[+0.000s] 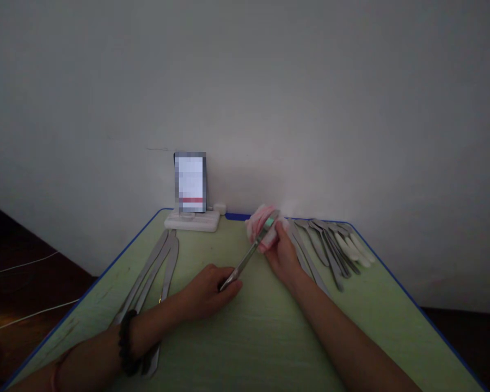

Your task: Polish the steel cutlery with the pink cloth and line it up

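My left hand (212, 288) is closed around the handle end of a shiny metal table knife (247, 258). The knife slants up and to the right, above the tabletop. Its far end lies against a crumpled pink-and-white cloth (257, 220), which my right hand (285, 253) grips from the right side. Some of the right fingers are hidden behind the cloth. Beneath and beside my left forearm, several metal table knives (169, 264) lie on the table. Just right of my right hand lie long metal pieces of cutlery (310, 264).
Spoons (330, 256) and white-handled cutlery (357, 247) lie at the table's right rear. A lit phone (190, 182) stands on a white holder (191, 221) at the left rear. The pale green table (228, 348) has a blue edge and meets the wall (310, 109).
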A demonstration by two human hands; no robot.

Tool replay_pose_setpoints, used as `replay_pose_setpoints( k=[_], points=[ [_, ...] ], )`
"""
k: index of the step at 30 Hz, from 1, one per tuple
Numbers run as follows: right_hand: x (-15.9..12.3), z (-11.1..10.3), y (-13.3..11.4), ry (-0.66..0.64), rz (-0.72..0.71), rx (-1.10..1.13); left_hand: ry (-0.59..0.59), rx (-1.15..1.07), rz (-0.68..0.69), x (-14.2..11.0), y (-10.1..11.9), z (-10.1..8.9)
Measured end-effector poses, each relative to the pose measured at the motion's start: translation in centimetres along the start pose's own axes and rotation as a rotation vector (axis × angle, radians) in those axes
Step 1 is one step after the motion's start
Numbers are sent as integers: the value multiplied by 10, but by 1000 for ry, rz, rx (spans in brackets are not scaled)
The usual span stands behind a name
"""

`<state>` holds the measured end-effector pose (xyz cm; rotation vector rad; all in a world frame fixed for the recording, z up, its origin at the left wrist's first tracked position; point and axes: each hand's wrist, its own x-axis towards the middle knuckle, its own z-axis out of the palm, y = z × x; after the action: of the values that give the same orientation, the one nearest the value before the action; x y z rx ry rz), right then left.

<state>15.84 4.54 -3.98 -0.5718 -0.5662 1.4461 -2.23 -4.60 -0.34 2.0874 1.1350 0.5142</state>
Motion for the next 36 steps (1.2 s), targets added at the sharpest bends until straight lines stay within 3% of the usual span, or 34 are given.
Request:
replay_pose_setpoints(
  k=[3, 10, 18, 25, 36],
  points=[
    [1, 2, -2, 86, 30, 68, -30, 4, 15, -1, 2, -1],
    [-8, 9, -12, -4, 62, 66, -66, -6, 13, -1, 3, -4],
    [-6, 7, -15, 15, 118, 139, -52, 88, 35, -5, 0, -5],
    [-13, 19, -21, 44, 160, 186, -169, 230, 134, -5, 1, -7],
    [-7, 4, -19, -29, 224, 250, -168, 279, 130, -2, 3, -4]
  ],
)
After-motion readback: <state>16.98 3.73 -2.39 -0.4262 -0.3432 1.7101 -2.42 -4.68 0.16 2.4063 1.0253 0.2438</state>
